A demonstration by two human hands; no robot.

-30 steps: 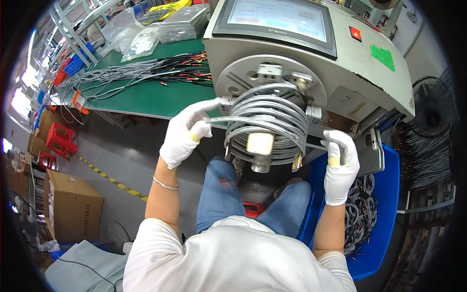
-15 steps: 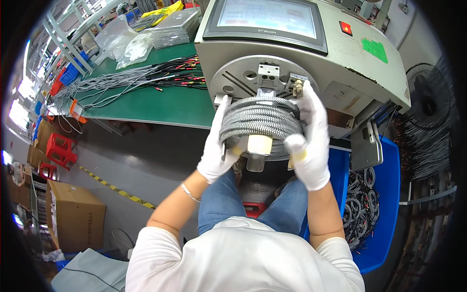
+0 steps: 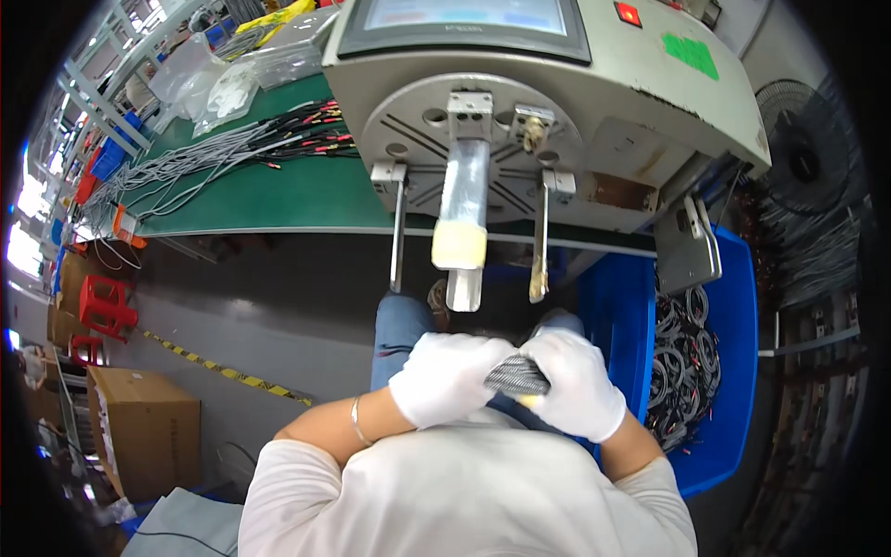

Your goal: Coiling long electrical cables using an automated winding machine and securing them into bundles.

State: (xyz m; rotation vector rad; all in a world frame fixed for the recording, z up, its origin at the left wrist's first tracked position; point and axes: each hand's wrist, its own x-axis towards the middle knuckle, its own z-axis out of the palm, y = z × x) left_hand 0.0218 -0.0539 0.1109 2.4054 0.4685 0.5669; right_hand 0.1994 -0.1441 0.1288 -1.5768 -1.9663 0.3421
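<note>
Close to my body, above my lap, I hold a coil of grey and black braided cable (image 3: 518, 375) between both gloved hands. My left hand (image 3: 452, 376) is closed on its left side, and my right hand (image 3: 577, 382) grips the right side. Most of the coil is hidden by the white gloves. Beyond my hands, the winding machine's round plate (image 3: 422, 130) carries a wide central metal bar (image 3: 464, 190) wrapped in yellow tape near its end. Thin metal arms (image 3: 398, 232) stick out from the plate on either side of the bar, with no cable around them.
A blue bin (image 3: 733, 371) at right holds several coiled cables (image 3: 682, 357). Loose grey cables (image 3: 223, 153) lie on the green table (image 3: 278, 200) at left. A screen (image 3: 464, 19) tops the machine. Farther left are red stools (image 3: 107, 306) and a cardboard box (image 3: 148, 432); a fan (image 3: 803, 162) stands far right.
The cable coil has come off the machine's bar and arms. Both hands have drawn it back toward my body, leaving the bar and arms bare. The view has shifted slightly.
</note>
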